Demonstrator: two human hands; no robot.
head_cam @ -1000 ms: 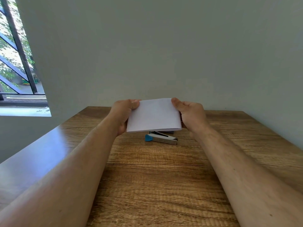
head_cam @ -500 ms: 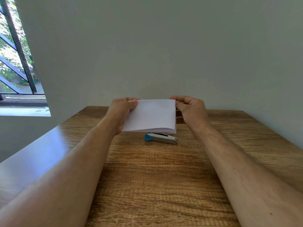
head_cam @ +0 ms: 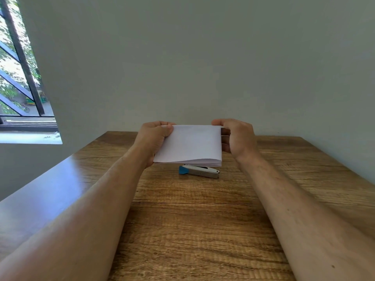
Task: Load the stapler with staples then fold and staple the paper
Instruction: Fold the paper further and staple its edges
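A folded white paper [head_cam: 190, 144] is held above the wooden table [head_cam: 194, 220], its layered edge facing me. My left hand [head_cam: 155, 138] grips the paper's left side, thumb on top. My right hand [head_cam: 236, 136] pinches the upper right corner, thumb on the top edge and fingers curled behind the right edge. A metal stapler [head_cam: 199, 171] with a blue end lies on the table just below the paper, partly hidden by it. It points right and looks closed.
A plain grey-green wall [head_cam: 203, 57] rises right behind the table's far edge. A barred window [head_cam: 18, 78] with a white sill is at the left. Bare wood stretches between my forearms toward me.
The paper has shifted slightly left and levelled out. My right hand slid from gripping the right side to pinching the top right corner, fingers now behind the edge.
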